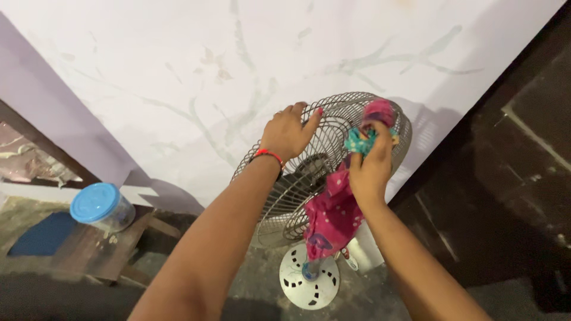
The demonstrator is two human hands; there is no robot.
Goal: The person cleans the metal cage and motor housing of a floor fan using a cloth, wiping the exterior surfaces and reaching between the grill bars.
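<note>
A standing fan with a round wire grille [333,119] and a white round base [309,279] stands against the pale wall. My left hand [288,132] grips the top left rim of the grille; a red thread is tied round that wrist. My right hand [370,166] holds a bunched pink cloth with teal patches [333,214], pressed against the upper right of the grille. The rest of the cloth hangs down in front of the grille toward the base.
A clear jar with a blue lid [101,207] sits on a low wooden stand at the left. A dark wooden door or cabinet [511,196] fills the right side. The floor is dark and rough.
</note>
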